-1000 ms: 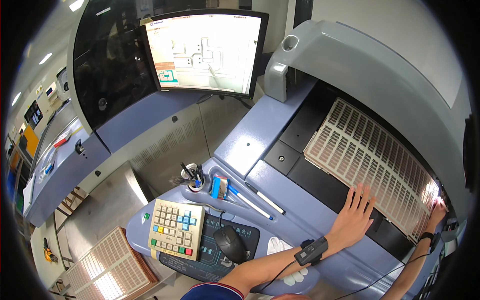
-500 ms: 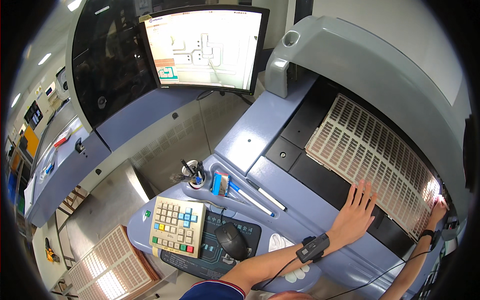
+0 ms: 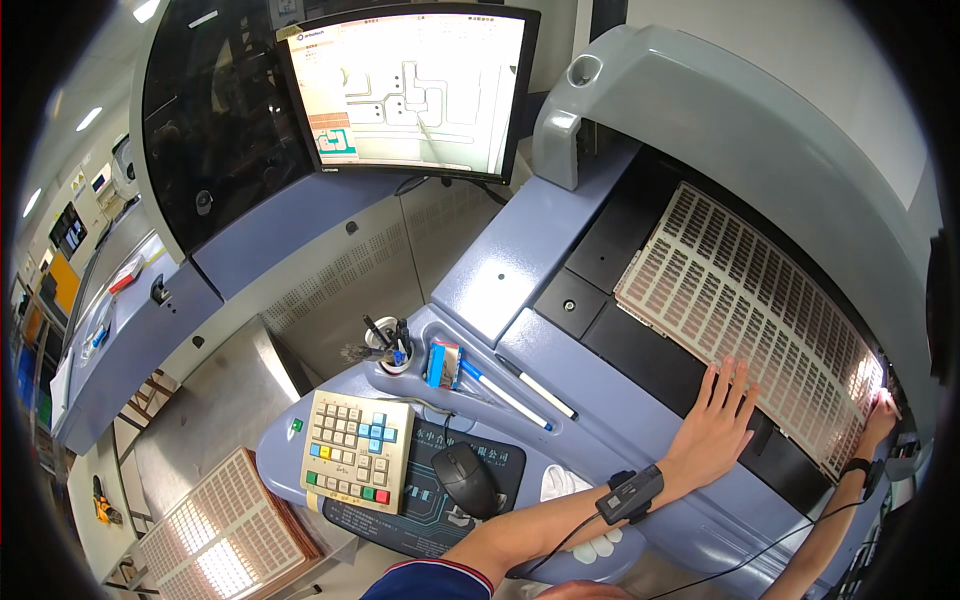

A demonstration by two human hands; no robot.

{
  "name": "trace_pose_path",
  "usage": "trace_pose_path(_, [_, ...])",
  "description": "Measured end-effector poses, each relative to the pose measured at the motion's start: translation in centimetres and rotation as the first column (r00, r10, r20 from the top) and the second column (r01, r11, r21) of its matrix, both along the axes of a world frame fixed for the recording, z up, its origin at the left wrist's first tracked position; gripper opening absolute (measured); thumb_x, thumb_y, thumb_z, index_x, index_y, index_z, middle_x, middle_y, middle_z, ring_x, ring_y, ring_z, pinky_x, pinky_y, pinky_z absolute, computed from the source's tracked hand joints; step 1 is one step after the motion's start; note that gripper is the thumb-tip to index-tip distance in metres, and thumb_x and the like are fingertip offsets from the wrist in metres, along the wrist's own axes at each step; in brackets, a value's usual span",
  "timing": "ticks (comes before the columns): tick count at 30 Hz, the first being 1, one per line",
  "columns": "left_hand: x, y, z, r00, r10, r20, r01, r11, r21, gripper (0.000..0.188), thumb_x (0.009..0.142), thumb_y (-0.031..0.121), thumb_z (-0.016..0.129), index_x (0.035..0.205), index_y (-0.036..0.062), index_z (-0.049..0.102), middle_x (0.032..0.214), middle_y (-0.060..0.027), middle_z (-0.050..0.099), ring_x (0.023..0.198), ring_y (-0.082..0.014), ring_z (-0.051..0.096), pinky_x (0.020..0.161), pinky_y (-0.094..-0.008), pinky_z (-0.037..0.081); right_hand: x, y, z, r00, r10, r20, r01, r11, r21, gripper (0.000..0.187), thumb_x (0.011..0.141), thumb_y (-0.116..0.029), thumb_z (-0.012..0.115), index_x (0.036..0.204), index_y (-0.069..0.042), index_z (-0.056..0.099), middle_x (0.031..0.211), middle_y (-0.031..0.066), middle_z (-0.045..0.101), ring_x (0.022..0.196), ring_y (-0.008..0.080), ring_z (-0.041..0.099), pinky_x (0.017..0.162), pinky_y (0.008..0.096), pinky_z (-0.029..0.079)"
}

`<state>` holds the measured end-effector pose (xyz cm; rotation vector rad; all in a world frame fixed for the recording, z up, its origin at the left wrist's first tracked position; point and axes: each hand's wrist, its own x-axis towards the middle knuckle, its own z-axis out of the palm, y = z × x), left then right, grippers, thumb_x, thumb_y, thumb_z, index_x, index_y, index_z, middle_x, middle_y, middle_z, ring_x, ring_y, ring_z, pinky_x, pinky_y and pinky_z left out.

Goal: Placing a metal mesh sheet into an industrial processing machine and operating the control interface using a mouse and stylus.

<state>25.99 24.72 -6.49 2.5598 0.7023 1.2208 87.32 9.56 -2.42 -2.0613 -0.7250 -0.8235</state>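
A large thin circuit board panel (image 3: 720,290), with rows of small repeated patterns, lies on the black bed (image 3: 625,350) of the machine at right. My left hand (image 3: 715,420) is open, palm down, fingers spread, with the fingertips over the panel's near edge. A small dark device is strapped to that wrist. At the panel's far right end is my right hand (image 3: 879,418), close to its edge beside a bright glow. Its fingers are small and partly lost in the glare, so their grip is unclear.
A grey curved hood (image 3: 740,110) arches over the bed. A monitor (image 3: 420,100) shows a magnified circuit outline. Left of my forearm are a keypad (image 3: 355,450), a mouse (image 3: 463,480), two pens and a pen cup (image 3: 392,350). More panels (image 3: 225,535) are stacked lower left.
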Motion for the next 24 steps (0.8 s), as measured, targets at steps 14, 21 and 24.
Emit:
trace_pose_path(14, [-0.6,-0.1,0.1,0.999,-0.023,0.045,0.025,0.998,-0.05,0.062,0.097,0.035,0.057,0.142,-0.0065,0.046,0.154,-0.034,0.032,0.146,-0.0499,0.025,0.121,-0.0583,0.018,6.8,-4.1,1.4,0.929,-0.027,0.368,0.151,0.938,-0.311,0.036,0.101,-0.034,0.053,0.107,-0.006,0.074,0.098,0.0144,0.074,0.086,0.0296,0.072,0.075,0.0399,0.054])
trace_pose_path(21, [0.3,0.0,-0.3,1.0,0.003,-0.014,-0.003,0.999,-0.034,0.063,0.097,0.036,0.056,0.143,-0.006,0.046,0.154,-0.0338,0.032,0.147,-0.05,0.024,0.121,-0.0583,0.017,5.5,-1.6,-0.8,0.999,0.033,0.032,-0.03,0.994,-0.108,0.038,0.099,-0.035,0.056,0.112,-0.003,0.073,0.104,0.0166,0.074,0.095,0.0303,0.071,0.085,0.0381,0.052])
trace_pose_path(24, [0.3,-0.1,-0.1,1.0,-0.006,-0.016,0.005,1.0,-0.031,0.064,0.097,0.036,0.056,0.143,-0.0058,0.046,0.154,-0.0336,0.032,0.147,-0.0496,0.023,0.122,-0.0581,0.017,6.2,-2.7,0.0,0.999,-0.003,0.047,0.01,0.988,-0.153,0.041,0.098,-0.037,0.057,0.113,-0.003,0.073,0.106,0.0167,0.074,0.096,0.0305,0.071,0.085,0.038,0.052])
